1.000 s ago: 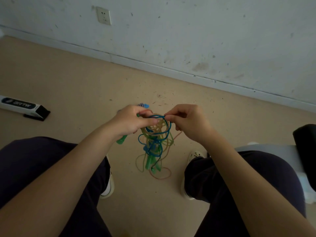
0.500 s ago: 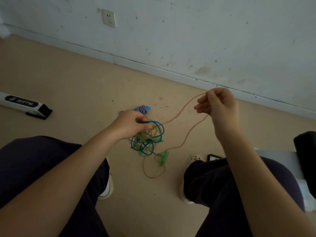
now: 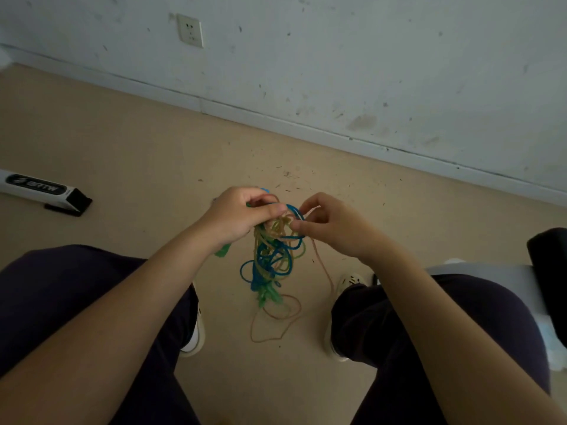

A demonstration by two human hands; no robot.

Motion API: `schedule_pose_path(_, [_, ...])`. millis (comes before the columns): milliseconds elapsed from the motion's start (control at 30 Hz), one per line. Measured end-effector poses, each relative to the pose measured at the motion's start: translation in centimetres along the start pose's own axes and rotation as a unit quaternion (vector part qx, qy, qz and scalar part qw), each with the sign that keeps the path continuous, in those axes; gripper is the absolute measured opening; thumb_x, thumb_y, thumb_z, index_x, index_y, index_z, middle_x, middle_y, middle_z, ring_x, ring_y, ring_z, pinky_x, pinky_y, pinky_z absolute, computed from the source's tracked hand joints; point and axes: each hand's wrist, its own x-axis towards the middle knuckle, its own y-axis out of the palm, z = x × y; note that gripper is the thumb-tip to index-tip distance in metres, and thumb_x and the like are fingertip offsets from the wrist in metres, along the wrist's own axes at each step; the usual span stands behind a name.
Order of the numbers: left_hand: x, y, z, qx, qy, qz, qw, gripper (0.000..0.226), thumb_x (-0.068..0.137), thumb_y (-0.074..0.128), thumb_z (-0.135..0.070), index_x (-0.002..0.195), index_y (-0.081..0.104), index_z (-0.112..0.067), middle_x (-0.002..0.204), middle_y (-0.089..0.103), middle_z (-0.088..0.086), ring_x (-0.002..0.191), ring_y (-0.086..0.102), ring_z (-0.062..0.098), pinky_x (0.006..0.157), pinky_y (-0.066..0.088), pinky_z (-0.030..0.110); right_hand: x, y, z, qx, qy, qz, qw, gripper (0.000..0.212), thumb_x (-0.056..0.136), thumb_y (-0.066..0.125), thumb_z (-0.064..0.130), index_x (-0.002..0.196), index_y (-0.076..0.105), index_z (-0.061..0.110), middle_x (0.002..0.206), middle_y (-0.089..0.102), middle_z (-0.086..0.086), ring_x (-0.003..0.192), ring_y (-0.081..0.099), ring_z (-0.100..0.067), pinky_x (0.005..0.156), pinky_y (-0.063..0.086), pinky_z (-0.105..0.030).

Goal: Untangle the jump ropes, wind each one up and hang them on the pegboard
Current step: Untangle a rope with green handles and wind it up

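A tangle of jump ropes [image 3: 271,256] hangs between my knees: blue, yellow-green and thin orange cords knotted together, with green handles [image 3: 269,294] at the bottom. My left hand [image 3: 237,214] grips the top of the bundle, and a green handle [image 3: 223,250] sticks out below its palm. My right hand [image 3: 329,223] pinches cords at the bundle's upper right side. An orange cord [image 3: 277,328] trails down in a loop onto the floor. The pegboard is not in view.
I sit with dark-trousered legs [image 3: 92,302] apart and light shoes [image 3: 348,280] on a beige floor. A white and black box [image 3: 43,191] lies at the left. A white wall with a socket [image 3: 190,29] runs behind. A grey seat edge [image 3: 491,274] shows at right.
My right hand, which had drawn the orange cord up and to the right, has come back down to the bundle beside my left hand. The tangle hangs lower again.
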Motion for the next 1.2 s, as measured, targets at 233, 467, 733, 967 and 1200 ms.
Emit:
schedule_pose_path(233, [0.2,-0.1,0.7,0.065,-0.001,-0.005,0.998,0.025,0.085,0.076,-0.04,0.066,0.064,-0.028,0.051,0.059,-0.026,0.052,0.053,-0.011,0.051,0.035,0.007,0.4,0.0,-0.1,0.003,-0.014,-0.024,1.0,0.025,0.081,0.078,0.035,0.084,0.065,0.014,0.041,0.043,0.013,0.039,0.035,-0.004,0.045,0.03,-0.02])
schedule_pose_path(467, [0.8,-1.1,1.4,0.149,-0.009,-0.077,0.986,0.027,0.086,0.072,-0.045,0.073,0.065,-0.022,0.068,0.062,-0.01,0.065,0.056,0.008,0.058,0.039,0.026,0.4,-0.4,-0.3,0.072,-0.06,-0.216,0.972,0.019,0.091,0.068,0.026,0.072,0.065,0.026,0.043,0.039,0.014,0.043,0.033,-0.003,0.045,0.026,-0.017])
schedule_pose_path(733, [1.0,-1.9,2.5,0.256,-0.032,-0.105,0.96,0.034,0.09,0.066,-0.046,0.069,0.06,-0.021,0.069,0.059,-0.006,0.066,0.055,0.013,0.054,0.034,0.029,-0.5,-3.2,-0.1,0.156,-0.045,-0.334,0.929,0.014,0.099,0.056,0.02,0.087,0.062,0.016,0.065,0.062,-0.001,0.053,0.055,-0.009,0.053,0.049,-0.023])
schedule_pose_path(967, [0.6,-0.6,1.2,0.086,0.037,-0.049,0.994,0.022,0.087,0.074,-0.036,0.08,0.069,-0.015,0.078,0.065,-0.007,0.069,0.055,0.002,0.063,0.04,0.011,0.2,-0.8,0.1,0.186,0.016,-0.073,0.98,0.026,0.096,0.056,0.035,0.104,0.06,0.011,0.068,0.067,-0.009,0.052,0.053,-0.023,0.055,0.044,-0.035])
schedule_pose_path(1200, [0.1,0.0,0.8,0.134,0.056,-0.013,0.989,0.028,0.086,0.073,-0.042,0.081,0.07,-0.015,0.073,0.064,-0.014,0.067,0.056,-0.006,0.063,0.043,0.02,0.1,0.7,0.1,0.008,-0.007,-0.006,1.0,0.034,0.08,0.079,0.033,0.096,0.052,0.02,0.054,0.049,0.005,0.041,0.036,-0.003,0.044,0.03,-0.017])
